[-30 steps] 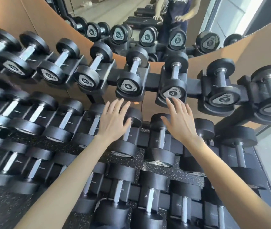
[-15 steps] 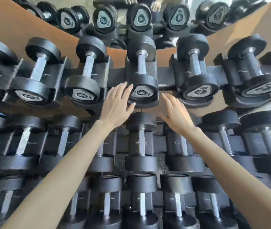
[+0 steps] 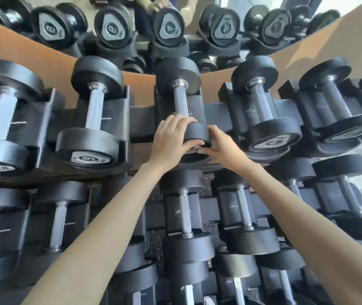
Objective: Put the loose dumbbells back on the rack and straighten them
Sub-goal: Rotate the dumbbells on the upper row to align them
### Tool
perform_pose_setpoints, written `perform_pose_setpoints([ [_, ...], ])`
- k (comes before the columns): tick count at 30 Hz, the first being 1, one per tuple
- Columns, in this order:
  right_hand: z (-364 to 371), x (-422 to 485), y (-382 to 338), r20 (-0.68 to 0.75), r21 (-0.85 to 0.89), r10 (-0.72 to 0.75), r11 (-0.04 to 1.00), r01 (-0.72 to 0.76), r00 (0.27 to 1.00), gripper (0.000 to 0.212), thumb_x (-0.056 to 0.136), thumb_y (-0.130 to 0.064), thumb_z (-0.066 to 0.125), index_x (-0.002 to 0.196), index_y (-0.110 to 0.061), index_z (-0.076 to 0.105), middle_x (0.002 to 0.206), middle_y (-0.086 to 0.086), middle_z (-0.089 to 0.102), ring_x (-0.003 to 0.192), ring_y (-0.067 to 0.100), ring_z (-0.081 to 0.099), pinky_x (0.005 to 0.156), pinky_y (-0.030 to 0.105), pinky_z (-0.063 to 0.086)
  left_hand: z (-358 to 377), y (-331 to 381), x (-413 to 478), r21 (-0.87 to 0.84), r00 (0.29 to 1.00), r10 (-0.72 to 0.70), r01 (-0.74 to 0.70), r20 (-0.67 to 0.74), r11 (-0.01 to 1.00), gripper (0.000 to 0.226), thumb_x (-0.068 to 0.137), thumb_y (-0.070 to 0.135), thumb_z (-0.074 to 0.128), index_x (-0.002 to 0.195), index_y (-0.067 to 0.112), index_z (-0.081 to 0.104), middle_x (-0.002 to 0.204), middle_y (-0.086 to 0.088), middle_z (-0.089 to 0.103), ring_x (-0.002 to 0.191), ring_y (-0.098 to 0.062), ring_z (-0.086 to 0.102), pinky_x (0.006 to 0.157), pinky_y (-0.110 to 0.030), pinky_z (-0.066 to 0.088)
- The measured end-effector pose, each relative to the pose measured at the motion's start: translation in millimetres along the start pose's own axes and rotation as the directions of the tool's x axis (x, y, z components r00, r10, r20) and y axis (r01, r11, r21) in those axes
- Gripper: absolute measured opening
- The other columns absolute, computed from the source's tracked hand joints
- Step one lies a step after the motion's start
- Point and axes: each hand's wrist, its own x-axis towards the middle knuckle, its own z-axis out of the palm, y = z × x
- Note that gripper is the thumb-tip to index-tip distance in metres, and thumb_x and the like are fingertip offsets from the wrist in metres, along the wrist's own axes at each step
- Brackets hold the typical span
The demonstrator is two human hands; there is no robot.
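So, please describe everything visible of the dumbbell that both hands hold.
The dumbbell has two round black heads, rubber by the look, joined by a knurled silver metal handle. It lies in a black cradle on the top row, pointing away from the person. The left hand grips the near head from the left, the right hand from the right and below. Its end label is hidden.

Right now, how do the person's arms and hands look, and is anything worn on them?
Nothing worn shows. The left hand and right hand have no gloves, rings or watch. The left forearm and right forearm are bare, with no sleeve in view.
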Motion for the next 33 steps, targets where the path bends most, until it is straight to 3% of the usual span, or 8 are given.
perform_pose_setpoints([
  [3,-11.8,3.8,-16.7,0.048,-0.213,-0.092,0.972,0.100,0.995,0.049,0.082,-0.022,0.069,0.119,-0.004,0.043,0.118,0.012,0.053,0.104,0.032,0.052,0.079,0.035,0.038,1.3,-10.1,-9.0,-0.153,0.995,-0.050,0.036,-0.085,0.988,0.054,0.083,0.051,0.058,0.110,0.004,0.059,0.100,-0.007,0.060,0.094,-0.021,0.050,0.084,-0.030,0.039],
  [10,-26.7,10.1,-69.6,0.123,-0.668,-0.230,0.701,0.252,0.965,0.045,0.085,-0.027,0.064,0.119,-0.006,0.044,0.114,0.011,0.053,0.107,0.029,0.051,0.074,0.041,0.045,16.9,-18.1,-36.0,-0.556,0.890,-0.430,0.284,-0.150,0.782,0.042,0.079,0.021,0.051,0.110,-0.007,0.050,0.102,-0.008,0.050,0.095,-0.006,0.047,0.090,-0.014,0.035],
  [12,-25.3,8.1,-63.6,0.084,-0.592,-0.220,0.774,0.226,0.972,0.050,0.082,-0.024,0.068,0.123,-0.008,0.046,0.114,0.010,0.053,0.109,0.029,0.048,0.081,0.042,0.045,21.6,-16.2,-38.0,-0.597,0.860,-0.491,0.323,-0.138,0.734,0.043,0.078,0.021,0.048,0.110,-0.008,0.049,0.103,-0.007,0.050,0.095,0.002,0.047,0.091,-0.013,0.035],
  [14,-23.9,4.5,-49.2,0.022,-0.309,-0.135,0.941,0.135,0.991,0.054,0.075,-0.016,0.074,0.123,-0.008,0.052,0.110,0.009,0.055,0.107,0.028,0.051,0.090,0.041,0.046,20.3,-14.3,-38.1,-0.602,0.852,-0.514,0.359,-0.101,0.713,0.047,0.078,0.023,0.049,0.112,-0.009,0.048,0.106,-0.006,0.050,0.096,0.001,0.046,0.092,-0.011,0.033],
  [17,-18.7,4.7,-28.3,0.039,-0.054,0.045,0.998,-0.043,0.998,0.054,0.069,-0.003,0.077,0.118,-0.006,0.054,0.109,0.012,0.062,0.101,0.028,0.058,0.089,0.032,0.045,12.9,-10.0,-37.1,-0.552,0.889,-0.458,0.389,0.015,0.738,0.057,0.083,0.037,0.048,0.119,-0.007,0.046,0.114,-0.005,0.047,0.104,-0.002,0.041,0.093,-0.005,0.028],
  [20,-9.3,4.4,-20.0,0.048,-0.061,0.136,0.989,-0.133,0.990,0.052,0.071,-0.004,0.075,0.115,-0.004,0.048,0.106,0.014,0.064,0.096,0.026,0.058,0.067,0.023,0.033,-0.4,-9.6,-36.3,-0.435,0.928,-0.365,0.359,0.075,0.826,0.065,0.085,0.048,0.047,0.125,-0.003,0.044,0.120,-0.007,0.048,0.110,-0.008,0.041,0.095,-0.007,0.026],
  [26,-7.3,7.7,-19.9,0.086,-0.047,0.147,0.989,-0.144,0.985,0.041,0.077,-0.005,0.071,0.105,-0.005,0.041,0.106,0.016,0.059,0.089,0.022,0.051,0.071,0.028,0.034,-4.8,9.4,-10.1,-0.108,0.991,-0.132,0.132,0.010,0.985,0.062,0.081,0.057,0.052,0.117,0.006,0.056,0.111,-0.008,0.059,0.102,-0.026,0.053,0.087,-0.035,0.039],
  [33,-15.8,14.6,-45.6,0.168,-0.413,0.017,0.909,0.054,0.986,0.033,0.080,-0.010,0.062,0.092,-0.010,0.032,0.106,0.019,0.054,0.096,0.038,0.052,0.065,0.036,0.032,2.4,-9.6,-22.0,-0.375,0.940,-0.315,0.247,-0.130,0.894,0.065,0.081,0.059,0.056,0.108,0.001,0.057,0.100,-0.011,0.058,0.095,-0.019,0.050,0.085,-0.027,0.039],
])
